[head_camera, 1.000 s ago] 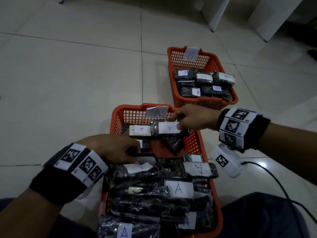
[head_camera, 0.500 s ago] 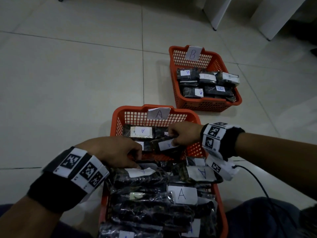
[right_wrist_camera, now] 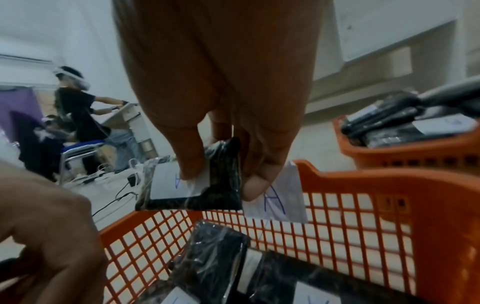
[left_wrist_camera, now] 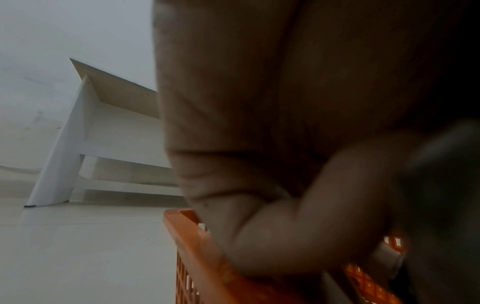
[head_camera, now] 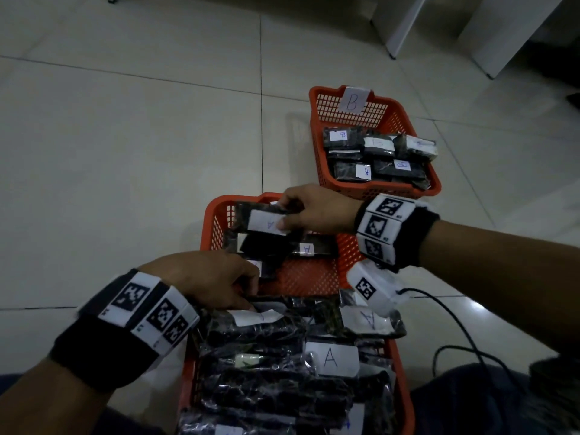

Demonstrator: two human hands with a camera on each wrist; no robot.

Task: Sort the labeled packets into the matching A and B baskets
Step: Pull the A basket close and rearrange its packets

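Note:
My right hand (head_camera: 284,211) pinches a black packet with a white A label (head_camera: 260,219) by its end, raised over the far end of the orange A basket (head_camera: 207,221). The right wrist view shows thumb and fingers of that hand (right_wrist_camera: 223,176) on the packet (right_wrist_camera: 168,185), just above the basket's paper A tag (right_wrist_camera: 280,201). Another A packet (head_camera: 306,249) lies in the basket. My left hand (head_camera: 251,296) is curled on the edge of a dark packet at the far side of the near pile (head_camera: 331,357). The B basket (head_camera: 436,189) holds several B packets.
The near orange basket (head_camera: 185,372) is heaped with black packets. A black cable (head_camera: 455,324) runs over the tiled floor at the right. White furniture legs (head_camera: 398,26) stand at the back. People (right_wrist_camera: 75,111) are in the background of the right wrist view.
My right hand lowered into the A basket, left one A packet lying there, and now holds the A packet from the far end, lifted. The left hand has stayed put.

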